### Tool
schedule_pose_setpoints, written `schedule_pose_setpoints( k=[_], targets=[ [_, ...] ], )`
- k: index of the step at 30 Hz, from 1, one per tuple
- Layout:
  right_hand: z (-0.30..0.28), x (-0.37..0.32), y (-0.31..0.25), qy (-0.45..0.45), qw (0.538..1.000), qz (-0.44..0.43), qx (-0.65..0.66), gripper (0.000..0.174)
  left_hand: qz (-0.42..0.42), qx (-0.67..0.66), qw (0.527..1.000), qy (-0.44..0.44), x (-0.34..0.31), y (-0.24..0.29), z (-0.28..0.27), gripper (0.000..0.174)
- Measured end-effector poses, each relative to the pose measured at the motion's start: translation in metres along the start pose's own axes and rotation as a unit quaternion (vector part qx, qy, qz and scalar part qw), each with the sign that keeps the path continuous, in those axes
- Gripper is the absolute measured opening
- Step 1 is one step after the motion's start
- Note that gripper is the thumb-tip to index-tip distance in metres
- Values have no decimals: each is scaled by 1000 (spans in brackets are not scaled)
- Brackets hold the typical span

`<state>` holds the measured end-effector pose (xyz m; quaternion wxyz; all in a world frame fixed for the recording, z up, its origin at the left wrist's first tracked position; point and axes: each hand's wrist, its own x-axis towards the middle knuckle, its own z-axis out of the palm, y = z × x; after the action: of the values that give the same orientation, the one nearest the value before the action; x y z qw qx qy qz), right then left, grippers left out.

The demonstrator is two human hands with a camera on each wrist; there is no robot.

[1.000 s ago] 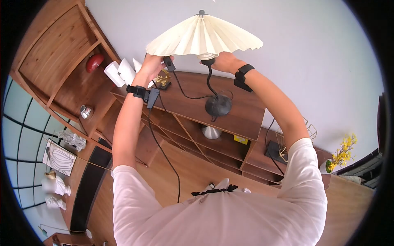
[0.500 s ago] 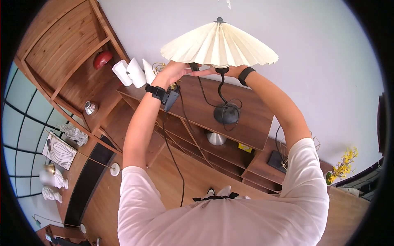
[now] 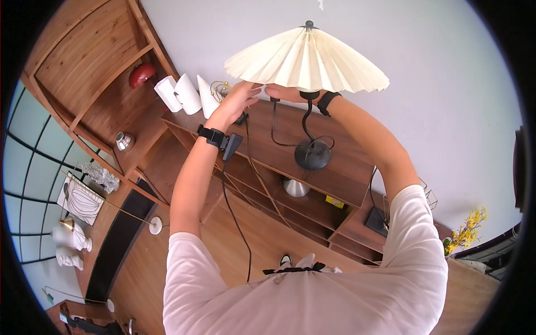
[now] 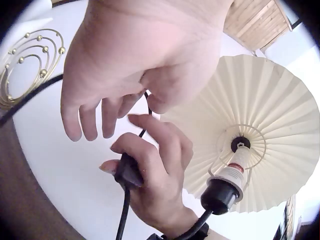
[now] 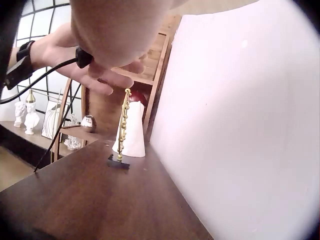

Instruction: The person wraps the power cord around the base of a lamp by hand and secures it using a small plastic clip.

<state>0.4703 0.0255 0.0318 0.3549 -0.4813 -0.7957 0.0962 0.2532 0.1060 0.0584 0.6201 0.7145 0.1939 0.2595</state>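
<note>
The pleated cream lampshade (image 3: 307,58) stands on a curved black stem above a round black base (image 3: 312,154). From below, the left wrist view shows the bulb (image 4: 240,157) in its black socket (image 4: 220,196). My right hand (image 4: 157,175) grips the small black cord switch (image 4: 129,171) between thumb and fingers, beside the socket. Over it, my left hand (image 4: 135,65) has its fingers extended and holds nothing, close to the cord. In the head view, my left hand (image 3: 240,101) is left of my right hand (image 3: 287,93), under the shade's rim.
The lamp base rests on a brown wooden cabinet (image 3: 268,125). White vases (image 3: 188,94) and a gold beaded ornament (image 5: 123,122) stand at its left end. A wooden shelf unit (image 3: 95,50) is at the left, yellow flowers (image 3: 468,230) at the right.
The switch has passed from my left hand to my right. My left hand has let go, with its fingers extended. In the head view, the lamp appears farther right.
</note>
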Motion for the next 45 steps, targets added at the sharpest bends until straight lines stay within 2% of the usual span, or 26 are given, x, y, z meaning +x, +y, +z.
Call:
schedule_pose_setpoints(
  k=[4, 5, 7, 11, 13, 14, 16, 17, 19, 21, 23, 25, 26, 27, 29, 30, 32, 33, 35, 36, 37, 38, 39, 41, 42, 45],
  targets=[
    [-5, -3, -17, 68, 996, 21, -48, 51, 27, 38, 999, 6, -7, -7, -3, 65],
    [-7, -3, -20, 42, 996, 30, -72, 51, 26, 36, 999, 7, -7, -10, -6, 65],
    [-13, -5, -29, -12, 992, 50, -118, 51, 18, 66, 997, -26, -7, -17, -10, 79],
    [-36, -8, -50, -116, 966, 89, -212, 50, -4, 67, 998, -18, -20, -15, -2, 79],
    [-55, -9, -63, -164, 946, 110, -259, 49, 26, 106, 993, 38, -41, -4, 9, 70],
    [-28, -49, 15, -163, 945, 114, -260, 49, 26, 105, 993, 34, -44, -10, 11, 70],
    [3, -43, 176, 102, 942, 155, -279, 46, 186, 177, 957, 138, -49, -25, 15, 53],
    [-23, -70, 138, 102, 941, 158, -281, 46, 186, 175, 957, 135, -62, -24, 24, 53],
    [-21, -70, 15, 85, 965, 63, -242, 40, 277, 284, 893, 213, -101, -9, 58, 38],
    [-22, -62, -7, 80, 970, 94, -210, 35, 320, 285, 873, 233, -129, -10, 86, 30],
    [-21, -60, -1, 76, 973, 124, -177, 31, 333, 279, 872, 227, -147, -20, 113, 31],
    [-21, -54, 15, 91, 974, 104, -178, 36, 378, 300, 843, 238, -151, -32, 134, 35],
    [-19, -58, 14, 105, 971, 83, -197, 32, 389, 309, 829, 256, -148, -36, 143, 37],
    [-22, -56, 25, 29, 950, 124, -285, 22, 385, 308, 831, 256, -143, -41, 147, 37],
    [-19, -58, 27, 8, 897, 77, -435, 17, 355, 336, 823, 290, -129, -54, 149, 36],
    [-18, -62, 31, 6, 896, 78, -436, 17, 348, 335, 828, 285, -121, -64, 146, 32],
    [-16, -71, 43, 90, 867, -1, -491, 20, 338, 342, 829, 286, -115, -81, 139, 29],
    [-19, -72, 40, 90, 865, 2, -493, 20, 329, 353, 828, 285, -113, -82, 136, 27],
    [-21, -74, 35, -10, 831, 88, -550, 15, 340, 374, 814, 286, -113, -87, 134, 23],
    [-22, -75, 16, -12, 831, 92, -549, 15, 305, 330, 853, 266, -109, -94, 132, 25],
    [-25, -75, -17, -59, 822, 152, -546, 13, 268, 284, 887, 246, -105, -98, 131, 26],
    [-26, -76, -35, -106, 809, 211, -539, 13, 280, 273, 883, 258, -104, -98, 131, 28],
    [-26, -79, -30, -107, 808, 212, -540, 13, 279, 271, 884, 257, -99, -104, 131, 28],
    [-30, -87, -15, -30, 843, 249, -476, 17, 243, 230, 907, 254, -89, -120, 125, 30],
    [-34, -92, -18, -29, 842, 252, -477, 17, 225, 225, 922, 219, -90, -120, 123, 33],
    [-48, -112, -34, 6, 842, 300, -448, 25, 273, 246, 913, 176, -84, -135, 119, 33]
  ],
)
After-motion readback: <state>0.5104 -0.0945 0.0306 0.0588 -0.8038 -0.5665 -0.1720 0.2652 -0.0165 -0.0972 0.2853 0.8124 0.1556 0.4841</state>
